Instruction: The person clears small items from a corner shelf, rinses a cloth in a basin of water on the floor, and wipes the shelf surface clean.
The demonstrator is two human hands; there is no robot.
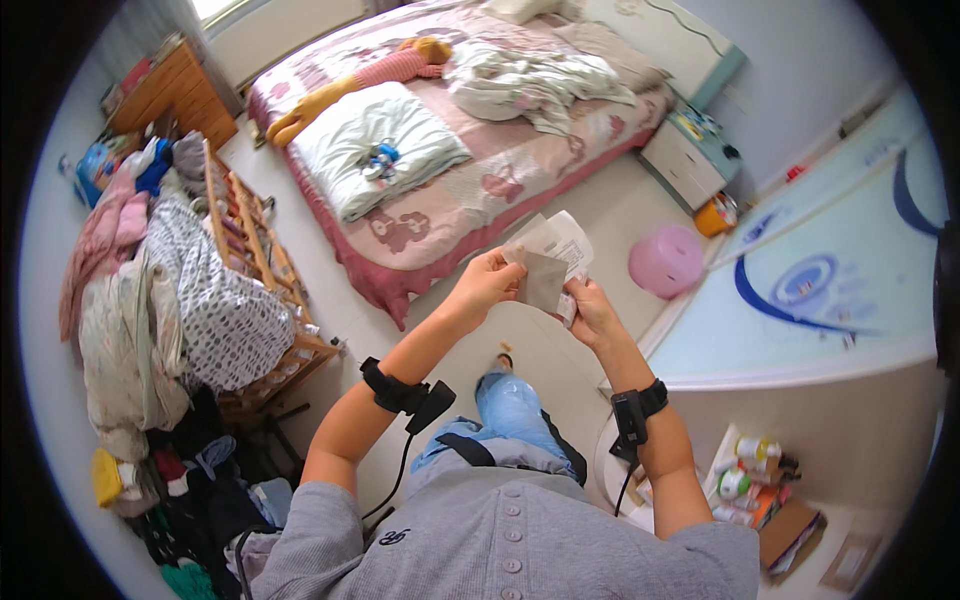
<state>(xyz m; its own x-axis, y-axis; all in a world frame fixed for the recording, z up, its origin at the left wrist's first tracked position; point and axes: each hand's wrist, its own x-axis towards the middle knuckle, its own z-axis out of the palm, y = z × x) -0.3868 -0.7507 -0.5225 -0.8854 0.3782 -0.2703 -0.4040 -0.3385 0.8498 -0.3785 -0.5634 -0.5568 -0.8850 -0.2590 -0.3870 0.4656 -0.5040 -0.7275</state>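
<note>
My left hand (486,286) pinches the left edge of a greyish flat sheet (543,280), which may be a thin packet. Behind it fans out a white paper with printed writing (571,241). On the other side, my right hand (595,313) grips the lower right of the same papers, and a small printed slip (567,307) pokes out by its fingers. Both hands hold the bundle in front of my body, above the tiled floor. How many sheets overlap there I cannot tell.
Ahead is a bed (420,244) with a folded quilt (337,165) and a plush toy (397,64). A wooden crib (251,225) heaped with clothes stands left. To the right are a pink stool (666,261), a nightstand (686,154) and a pale blue panel (810,300).
</note>
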